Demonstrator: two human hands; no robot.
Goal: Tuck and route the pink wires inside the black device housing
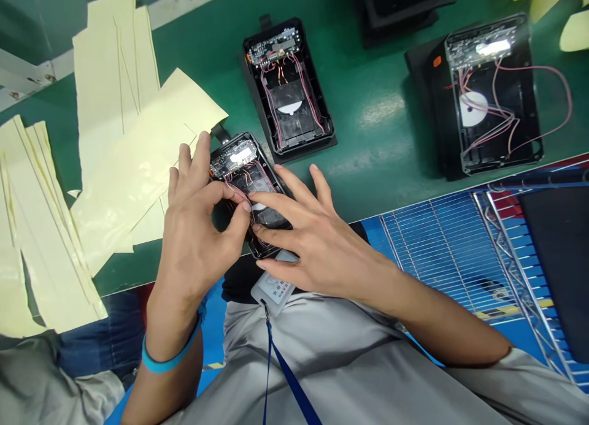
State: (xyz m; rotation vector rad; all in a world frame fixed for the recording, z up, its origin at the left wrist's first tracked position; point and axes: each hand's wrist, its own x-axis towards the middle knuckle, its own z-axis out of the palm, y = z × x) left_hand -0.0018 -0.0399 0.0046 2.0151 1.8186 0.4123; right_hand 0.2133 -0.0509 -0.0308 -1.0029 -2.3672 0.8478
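Close to the table's front edge lies an open black device housing, with a circuit board at its far end. Thin red wires run down its left inner side. My left hand pinches these wires between thumb and index finger, its other fingers raised. Over the right half of the housing, my right hand is spread, with its index and middle fingertips reaching inside near the same wires. A white round part in the housing is partly hidden by my fingers.
A second open housing lies just beyond, and a third with loose wires stands at the right. Yellowish sheets cover the left. Dark parts are stacked at the back. A badge hangs at the table edge; a wire rack stands below.
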